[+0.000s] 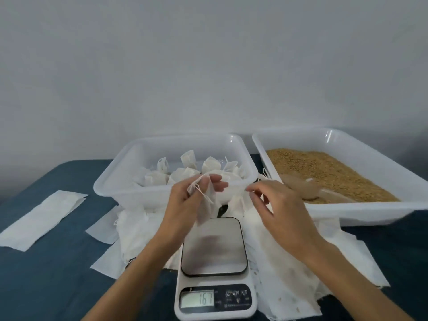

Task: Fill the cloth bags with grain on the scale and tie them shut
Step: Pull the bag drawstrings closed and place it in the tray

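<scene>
Seemingly above the digital scale [214, 249], the left hand [185, 205] pinched a small empty cloth bag [205, 205] near its mouth, fingers curled round the fabric, with the drawstring [203, 193] trailing loose across the front. The bag hung limp just over the far edge of the steel weighing plate, whether touching it could not be told. The right hand [275, 205] hovered to the right of the bag, apart from it, fingers loosely bent and spread, gripping nothing. The scale's display [198, 300] appeared to read 167, though the digits were blurred.

From the same head view, the scale stood on a heap of flat white cloth bags [289, 262] spread over the blue table [46, 286]. More flat pieces [39, 218] lay on the table to the left, well apart from the scale. Behind the hands sat a white plastic tub [115, 181] containing several filled, tied bags [183, 174]. To its right, just beside it, a larger white tray [347, 214] held brown grain [324, 172], with a scoop [301, 184] lying in the grain at the near left corner, close to the right hand.
</scene>
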Tool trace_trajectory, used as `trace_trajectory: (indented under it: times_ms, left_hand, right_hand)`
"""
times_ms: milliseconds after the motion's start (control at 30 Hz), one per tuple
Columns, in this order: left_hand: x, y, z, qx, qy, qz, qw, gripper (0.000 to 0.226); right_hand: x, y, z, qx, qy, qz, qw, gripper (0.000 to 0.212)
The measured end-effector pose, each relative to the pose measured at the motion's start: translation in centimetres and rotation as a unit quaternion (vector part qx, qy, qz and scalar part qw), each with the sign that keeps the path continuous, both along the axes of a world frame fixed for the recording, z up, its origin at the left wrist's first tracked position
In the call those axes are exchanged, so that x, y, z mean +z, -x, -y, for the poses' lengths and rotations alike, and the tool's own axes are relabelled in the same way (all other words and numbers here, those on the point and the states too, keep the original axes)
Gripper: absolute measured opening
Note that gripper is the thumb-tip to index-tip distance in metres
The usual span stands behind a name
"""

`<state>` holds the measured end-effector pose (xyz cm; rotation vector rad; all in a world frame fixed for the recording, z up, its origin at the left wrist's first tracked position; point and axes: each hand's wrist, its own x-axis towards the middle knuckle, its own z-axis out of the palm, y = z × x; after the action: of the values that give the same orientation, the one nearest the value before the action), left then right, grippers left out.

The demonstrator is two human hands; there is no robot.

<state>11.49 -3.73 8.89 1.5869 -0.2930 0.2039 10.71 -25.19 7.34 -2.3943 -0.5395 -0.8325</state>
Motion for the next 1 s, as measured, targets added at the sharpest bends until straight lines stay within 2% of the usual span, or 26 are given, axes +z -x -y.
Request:
trace_trajectory:
  times_ms: [100,200,267,333,467,533,600,767,867,900,933,1000]
  left_hand:
    - [3.2,-3.0,-1.6,0.045,-0.041,0.041,0.997,0.026]
    - [5.3,-8.4,-3.0,0.16,-0.159,0.064,0.972,0.023]
    - [5.8,-12.4,-3.9,0.219,-0.233,0.045,0.946,0.028]
    - [5.3,-15.7,-4.7,0.234,-0.283,0.001,0.93,0.03]
    - [2.7,-19.3,-6.0,0.228,-0.485,-0.039,0.843,0.033]
    - [1.5,-19.7,-6.3,0.221,-0.529,-0.069,0.816,0.018]
    - [0.4,-20.1,-6.5,0.218,-0.559,-0.074,0.797,0.019]
    - [0.7,-19.9,-6.4,0.223,-0.559,-0.076,0.795,0.022]
    - [1.9,-18.3,-5.7,0.222,-0.587,-0.084,0.774,0.035]
    - [2.2,-17.2,-5.0,0.238,-0.586,-0.044,0.773,0.037]
    - [2.3,-15.7,-4.0,0.253,-0.563,0.014,0.787,0.036]
    - [2.0,-11.3,-1.4,0.237,-0.474,0.142,0.836,0.023]
  right_hand:
    - [-1.9,-0.2,-0.4,0.024,-0.045,-0.064,0.997,0.014]
    - [-3.3,-0.3,-0.4,0.053,-0.035,-0.083,0.995,0.015]
    - [-3.7,-0.4,-0.5,0.058,-0.013,-0.083,0.995,0.015]
    - [-3.9,-0.4,-0.5,0.059,-0.004,-0.086,0.995,0.016]
    - [-4.0,-0.6,-0.2,0.055,-0.011,-0.1,0.993,0.018]
    - [-3.8,-0.8,0.1,0.059,-0.046,-0.109,0.991,0.018]
    - [-3.5,-0.9,0.3,0.066,-0.109,-0.121,0.984,0.019]
    - [-2.5,-0.9,0.4,0.091,-0.24,-0.138,0.957,0.025]
    - [-1.4,-0.5,0.6,0.118,-0.315,-0.119,0.934,0.025]
    - [-1.0,-0.4,0.7,0.128,-0.335,-0.111,0.927,0.025]
    - [-0.7,-0.2,0.8,0.137,-0.35,-0.103,0.921,0.026]
    - [-0.2,0.0,1.0,0.145,-0.373,-0.087,0.912,0.026]
